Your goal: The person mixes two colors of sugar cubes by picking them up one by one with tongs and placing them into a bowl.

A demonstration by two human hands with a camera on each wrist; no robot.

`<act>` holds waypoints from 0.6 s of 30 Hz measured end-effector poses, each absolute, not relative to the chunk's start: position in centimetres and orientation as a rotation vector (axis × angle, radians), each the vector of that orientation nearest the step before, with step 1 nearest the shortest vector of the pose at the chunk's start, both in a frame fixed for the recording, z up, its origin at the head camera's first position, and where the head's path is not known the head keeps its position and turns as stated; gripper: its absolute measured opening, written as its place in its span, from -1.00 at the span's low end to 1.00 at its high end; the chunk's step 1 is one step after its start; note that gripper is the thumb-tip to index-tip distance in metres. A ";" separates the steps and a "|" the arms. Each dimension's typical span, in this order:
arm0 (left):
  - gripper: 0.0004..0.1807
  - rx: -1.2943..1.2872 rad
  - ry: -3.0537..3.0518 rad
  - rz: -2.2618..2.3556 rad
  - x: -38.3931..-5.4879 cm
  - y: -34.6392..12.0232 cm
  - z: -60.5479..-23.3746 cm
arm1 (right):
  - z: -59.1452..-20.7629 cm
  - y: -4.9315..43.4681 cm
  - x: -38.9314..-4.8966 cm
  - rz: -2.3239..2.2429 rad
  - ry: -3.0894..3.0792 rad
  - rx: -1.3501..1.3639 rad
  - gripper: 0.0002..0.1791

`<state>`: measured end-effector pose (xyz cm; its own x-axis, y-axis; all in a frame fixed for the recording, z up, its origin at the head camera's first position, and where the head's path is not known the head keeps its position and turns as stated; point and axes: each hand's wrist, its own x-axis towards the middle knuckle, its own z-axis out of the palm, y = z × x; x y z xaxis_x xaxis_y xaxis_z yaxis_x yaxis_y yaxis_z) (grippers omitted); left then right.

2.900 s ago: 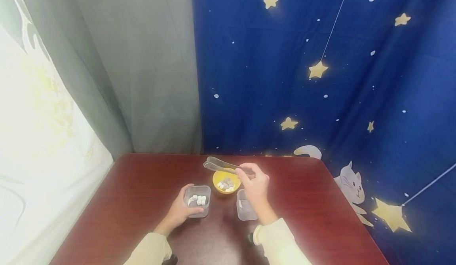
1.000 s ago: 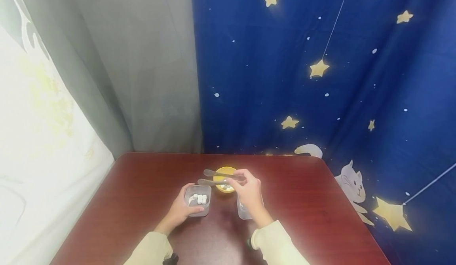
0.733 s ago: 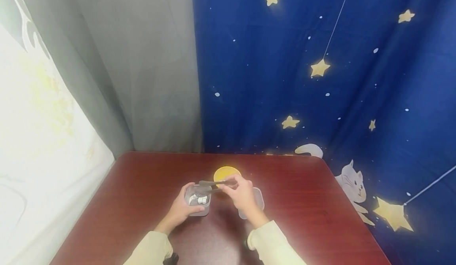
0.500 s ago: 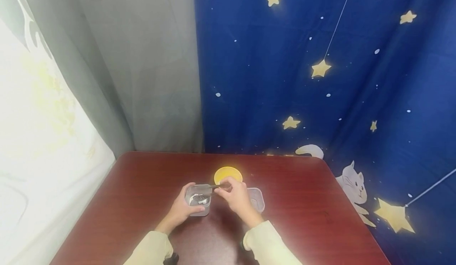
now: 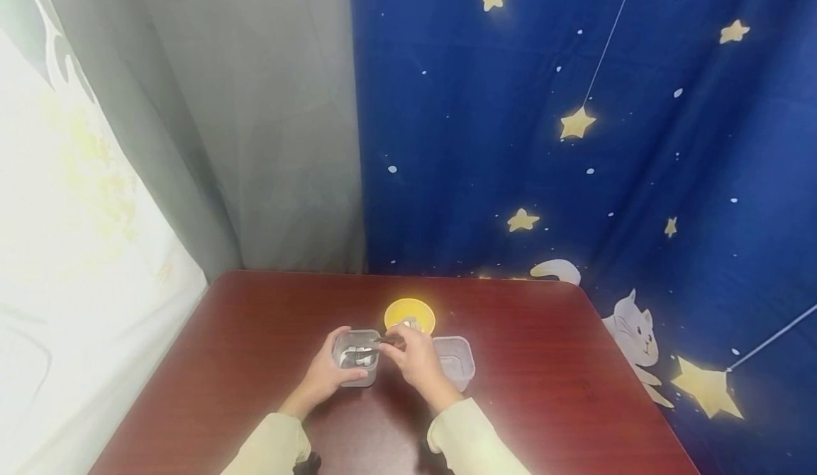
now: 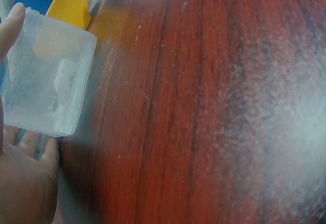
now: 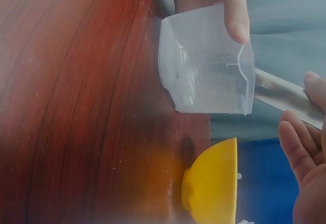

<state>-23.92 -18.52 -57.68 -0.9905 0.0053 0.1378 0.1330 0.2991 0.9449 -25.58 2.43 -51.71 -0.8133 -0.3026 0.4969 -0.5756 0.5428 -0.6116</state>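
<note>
My left hand [image 5: 324, 370] grips a clear plastic container [image 5: 345, 378] by its sides, the thumb over the near rim. Several white cubes [image 5: 364, 355] lie inside it. My right hand [image 5: 411, 356] holds metal tongs [image 7: 285, 95], their tips down inside that container among the cubes. In the right wrist view the tongs' arms enter over the container's rim. Behind the right hand stands a yellow bowl [image 5: 408, 309] with white and greyish pieces in it, partly covered by the fingers. A second clear container [image 5: 458, 367] sits to the right of the right hand.
Everything stands on a dark red wooden table [image 5: 281, 305]. A grey curtain [image 5: 268, 142] and a blue star-print curtain [image 5: 447, 142] hang behind its far edge. White cloth [image 5: 76, 248] hangs at the left.
My right hand has brought the tongs from over the yellow bowl leftward and down into the left container. The second container has come into fuller view. My left hand stays put.
</note>
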 end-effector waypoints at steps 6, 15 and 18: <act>0.11 -0.128 -2.443 -1.812 -23.8 -18.6 -57.7 | -51.9 2.4 -25.6 1.138 -2.427 0.742 -0.77; 0.10 -0.128 -2.444 -1.820 -23.8 -18.6 -57.6 | -51.8 2.3 -25.7 1.146 -2.448 0.709 -0.79; 0.09 -0.144 -2.435 -1.834 -23.8 -18.6 -57.5 | -51.8 2.2 -25.7 1.158 -2.457 0.716 -0.79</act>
